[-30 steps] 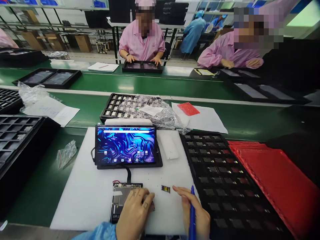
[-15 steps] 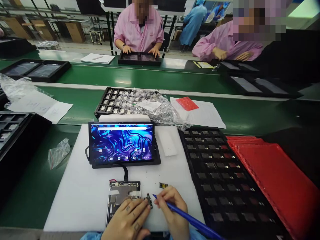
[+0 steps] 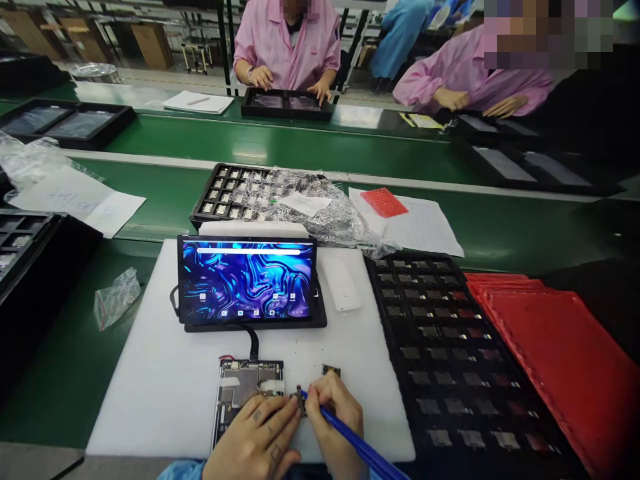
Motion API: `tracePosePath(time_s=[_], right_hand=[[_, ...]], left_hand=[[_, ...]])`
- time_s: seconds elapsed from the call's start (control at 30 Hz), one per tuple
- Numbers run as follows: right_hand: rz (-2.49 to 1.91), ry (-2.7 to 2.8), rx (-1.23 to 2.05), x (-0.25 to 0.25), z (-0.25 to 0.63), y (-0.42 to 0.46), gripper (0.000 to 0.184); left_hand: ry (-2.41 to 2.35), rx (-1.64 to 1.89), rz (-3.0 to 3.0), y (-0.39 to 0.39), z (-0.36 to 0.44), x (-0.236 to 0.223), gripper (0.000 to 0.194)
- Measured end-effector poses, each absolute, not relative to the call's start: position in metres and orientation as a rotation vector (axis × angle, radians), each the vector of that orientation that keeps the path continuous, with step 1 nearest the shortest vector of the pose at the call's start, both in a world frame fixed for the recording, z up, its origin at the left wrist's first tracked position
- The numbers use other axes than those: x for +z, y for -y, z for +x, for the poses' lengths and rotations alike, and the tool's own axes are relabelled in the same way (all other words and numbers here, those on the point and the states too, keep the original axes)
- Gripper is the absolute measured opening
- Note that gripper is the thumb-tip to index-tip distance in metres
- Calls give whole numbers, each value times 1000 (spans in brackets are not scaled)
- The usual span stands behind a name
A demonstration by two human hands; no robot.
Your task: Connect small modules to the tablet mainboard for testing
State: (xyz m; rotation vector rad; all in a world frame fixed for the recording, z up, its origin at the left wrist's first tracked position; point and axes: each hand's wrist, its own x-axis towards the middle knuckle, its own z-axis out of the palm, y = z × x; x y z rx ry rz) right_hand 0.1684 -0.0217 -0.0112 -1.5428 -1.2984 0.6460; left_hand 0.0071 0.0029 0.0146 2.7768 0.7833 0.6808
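Fingers of my right hand (image 3: 339,412) clamped a blue tool (image 3: 361,449), its tip at a small circuit piece (image 3: 301,403) beside the outstretched fingertips of my left hand (image 3: 253,437), partly covering the circuit board (image 3: 243,395).

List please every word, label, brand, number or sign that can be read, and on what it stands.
None reads clearly.
Tablet screen: icon labels too small.
White paper at left: handwriting too blurred.
Circuit board: any printing too small.
Left hand: finger marks, not legible.
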Motion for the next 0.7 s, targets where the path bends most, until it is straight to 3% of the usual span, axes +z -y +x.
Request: tracePosePath(time_s=[0.13, 0.3, 0.47, 0.7], right_hand=[[-1530, 1238, 698, -13, 172, 24, 29], [-1329, 751, 952, -6, 176, 21, 29], [-1175, 479, 955, -2, 175, 19, 36], [-1411, 616, 890, -3, 190, 41, 31]], left_hand=[[-809, 690, 2755, -3, 8, 17, 34], [-813, 756, 2708, -3, 9, 17, 33], [-870, 914, 2490, -2, -1, 19, 25], [-1146, 985, 2217, -19, -32, 18, 24]])
